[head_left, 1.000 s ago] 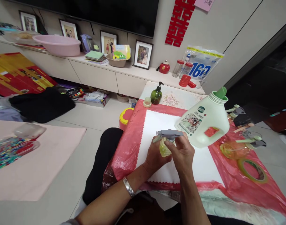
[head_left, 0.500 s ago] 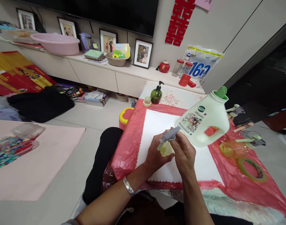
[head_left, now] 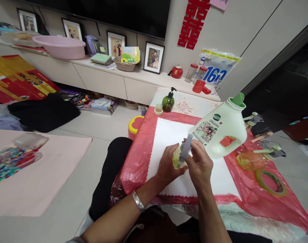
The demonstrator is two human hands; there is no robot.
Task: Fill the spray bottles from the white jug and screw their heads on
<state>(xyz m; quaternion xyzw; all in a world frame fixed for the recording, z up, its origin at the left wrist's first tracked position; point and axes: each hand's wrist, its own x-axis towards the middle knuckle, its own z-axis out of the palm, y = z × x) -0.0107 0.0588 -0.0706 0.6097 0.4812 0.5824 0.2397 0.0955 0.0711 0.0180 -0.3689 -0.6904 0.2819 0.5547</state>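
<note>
My left hand (head_left: 166, 167) is wrapped round a small yellow-green spray bottle (head_left: 176, 158) held over a white cloth (head_left: 169, 135) on the table. The fingers of my right hand (head_left: 199, 163) are closed on the bottle's grey trigger spray head (head_left: 185, 150), which points towards me and to the left. A silver bangle sits on my left wrist. Just behind my hands stands a large white detergent jug (head_left: 221, 130) with a green cap.
A red plastic sheet (head_left: 137, 158) covers the table. On it lie a yellow dish (head_left: 251, 161), a tape ring (head_left: 270, 182), spare spray heads (head_left: 272, 152), a green pump bottle (head_left: 168, 101) and a small lid (head_left: 158, 110). A yellow-red stool (head_left: 135, 126) stands left of the table.
My right hand has turned the grey spray head on the bottle, so its nozzle swung from sideways round to point down towards me. The bottle stayed in my left hand.
</note>
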